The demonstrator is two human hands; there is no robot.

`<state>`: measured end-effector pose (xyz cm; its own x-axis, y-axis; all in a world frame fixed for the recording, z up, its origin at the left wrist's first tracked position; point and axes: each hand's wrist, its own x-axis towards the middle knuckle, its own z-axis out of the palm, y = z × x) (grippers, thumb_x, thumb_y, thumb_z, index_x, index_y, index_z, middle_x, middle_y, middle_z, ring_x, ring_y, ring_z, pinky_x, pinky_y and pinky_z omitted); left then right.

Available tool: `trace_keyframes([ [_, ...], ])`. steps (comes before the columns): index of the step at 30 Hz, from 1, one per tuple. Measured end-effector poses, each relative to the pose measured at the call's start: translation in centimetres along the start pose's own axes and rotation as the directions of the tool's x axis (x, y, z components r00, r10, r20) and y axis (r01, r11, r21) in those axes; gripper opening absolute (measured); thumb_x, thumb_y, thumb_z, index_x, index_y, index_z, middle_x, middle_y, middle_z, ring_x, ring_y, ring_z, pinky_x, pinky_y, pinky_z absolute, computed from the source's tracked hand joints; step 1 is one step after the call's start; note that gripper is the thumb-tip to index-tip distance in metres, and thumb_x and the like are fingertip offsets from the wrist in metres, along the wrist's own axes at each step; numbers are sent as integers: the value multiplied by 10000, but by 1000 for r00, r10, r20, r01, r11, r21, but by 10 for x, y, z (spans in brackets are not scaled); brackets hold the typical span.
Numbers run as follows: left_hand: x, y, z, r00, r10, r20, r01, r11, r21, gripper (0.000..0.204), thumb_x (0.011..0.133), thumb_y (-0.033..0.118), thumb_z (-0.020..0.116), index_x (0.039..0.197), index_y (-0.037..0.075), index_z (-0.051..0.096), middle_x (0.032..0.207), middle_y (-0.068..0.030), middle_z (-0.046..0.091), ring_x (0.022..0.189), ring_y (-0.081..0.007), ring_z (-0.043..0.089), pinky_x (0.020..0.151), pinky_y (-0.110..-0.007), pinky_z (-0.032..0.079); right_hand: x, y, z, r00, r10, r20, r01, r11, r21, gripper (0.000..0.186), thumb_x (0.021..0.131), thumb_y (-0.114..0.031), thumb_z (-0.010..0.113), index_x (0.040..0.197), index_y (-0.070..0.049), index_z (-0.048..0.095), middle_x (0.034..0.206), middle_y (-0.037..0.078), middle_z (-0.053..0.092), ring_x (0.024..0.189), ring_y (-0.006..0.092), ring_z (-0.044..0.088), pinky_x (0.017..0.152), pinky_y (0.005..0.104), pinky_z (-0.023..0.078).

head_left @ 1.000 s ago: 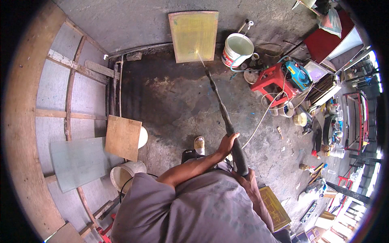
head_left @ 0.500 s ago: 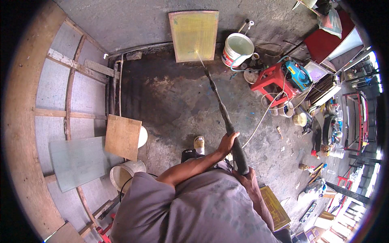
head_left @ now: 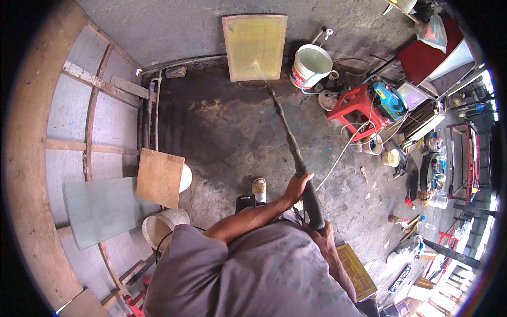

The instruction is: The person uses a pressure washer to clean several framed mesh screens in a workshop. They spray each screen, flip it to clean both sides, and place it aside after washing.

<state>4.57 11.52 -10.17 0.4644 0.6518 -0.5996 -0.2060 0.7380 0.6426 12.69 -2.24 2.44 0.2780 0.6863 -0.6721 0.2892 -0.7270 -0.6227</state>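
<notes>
A long dark spray lance (head_left: 289,138) runs from my waist toward the far wall. My left hand (head_left: 299,186) is closed around its thicker middle. At its near end my right hand (head_left: 323,232) grips the handle, partly hidden under the lance. The tip points at a yellow mesh screen in a thin frame (head_left: 255,48), which leans upright against the grey wall. A faint whitish spray shows between the tip and the screen's lower part.
Right of the screen stands a white bucket (head_left: 311,62) of water below a tap. A blue pressure washer (head_left: 390,99) rests on a red stool (head_left: 350,102), its hose trailing to me. Boards and a glass sheet (head_left: 100,211) lean at left. Clutter lines the right.
The spray at the lance tip looks fainter and mistier than before. The tip has shifted very slightly right; both hands keep their grip.
</notes>
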Motion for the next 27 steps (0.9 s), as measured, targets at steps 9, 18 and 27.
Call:
trace_keyframes([
  [9, -7, 5, 5, 986, 163, 44, -164, 987, 5, 306, 867, 367, 598, 811, 73, 533, 690, 23, 490, 619, -81, 467, 550, -258, 387, 3, 34, -2, 992, -128, -11, 127, 991, -37, 368, 767, -287, 732, 933, 19, 609, 737, 83, 634, 691, 118, 530, 653, 322, 460],
  [18, 5, -16, -8, 996, 90, -19, -88, 992, 89, 349, 835, 410, 606, 792, 67, 565, 679, 12, 482, 642, -106, 461, 584, -286, 378, 2, 3, -5, 997, -46, 62, 48, 998, -37, 364, 782, -268, 714, 952, 33, 600, 755, 63, 612, 723, 112, 526, 674, 312, 461],
  [27, -13, 0, -8, 990, 132, 57, -128, 990, -64, 336, 881, 381, 578, 879, 47, 535, 735, -19, 543, 639, -113, 513, 588, -268, 414, -5, -1, 2, 979, -198, 40, 200, 976, -84, 371, 778, -284, 720, 967, 13, 602, 788, 102, 641, 729, 131, 553, 689, 338, 472],
])
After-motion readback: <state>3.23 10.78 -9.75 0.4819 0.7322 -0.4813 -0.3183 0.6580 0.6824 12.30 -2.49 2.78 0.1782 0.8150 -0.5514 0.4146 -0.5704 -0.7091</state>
